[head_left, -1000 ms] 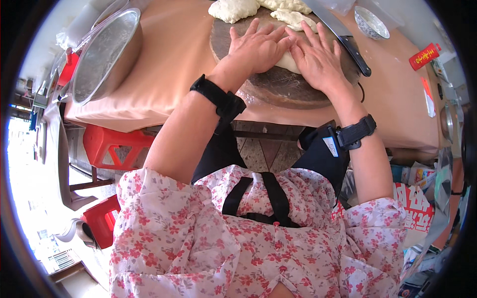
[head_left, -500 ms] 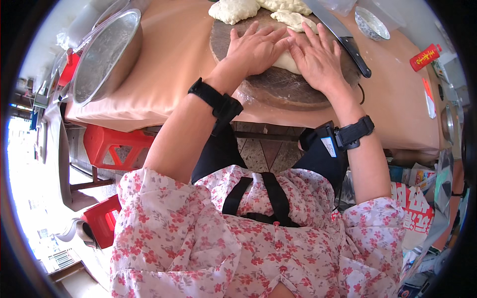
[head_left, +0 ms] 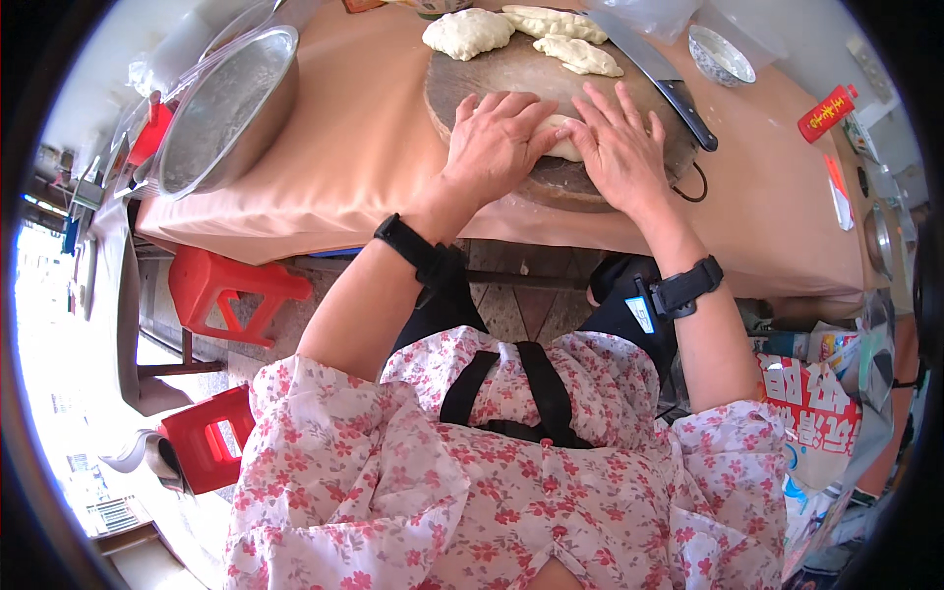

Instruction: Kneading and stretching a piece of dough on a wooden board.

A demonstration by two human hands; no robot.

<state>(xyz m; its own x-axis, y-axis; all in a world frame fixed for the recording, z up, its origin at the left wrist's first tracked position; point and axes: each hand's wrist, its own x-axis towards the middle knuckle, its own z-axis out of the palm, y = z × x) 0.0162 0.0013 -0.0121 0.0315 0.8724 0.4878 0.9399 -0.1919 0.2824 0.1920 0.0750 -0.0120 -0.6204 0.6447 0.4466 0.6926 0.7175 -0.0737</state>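
A pale lump of dough point(head_left: 564, 149) lies on the round wooden chopping board point(head_left: 484, 81), partly hidden beneath my hands. My left hand point(head_left: 500, 143) rests over its left part, fingers stretched out. On its right side lies my right hand point(head_left: 621, 147), palm down with fingers spread. Both thumbs point inward over the dough. Farther back on the board sit a rounded piece of dough point(head_left: 469, 34), a long piece point(head_left: 554, 24) and a smaller flattened one point(head_left: 580, 56). A cleaver-like knife point(head_left: 657, 74) with a black handle lies along the board's right edge.
A large metal basin point(head_left: 218, 108) stands on the table's left, near a red object point(head_left: 149, 136). At the right are a patterned bowl point(head_left: 721, 59) and a red container point(head_left: 828, 113). Red stools point(head_left: 236, 293) stand below left; bags point(head_left: 811, 413) are below right.
Both hands have drawn back toward me over the dough, staying flat with fingers out. The view has shifted slightly, showing more of the table's far side.
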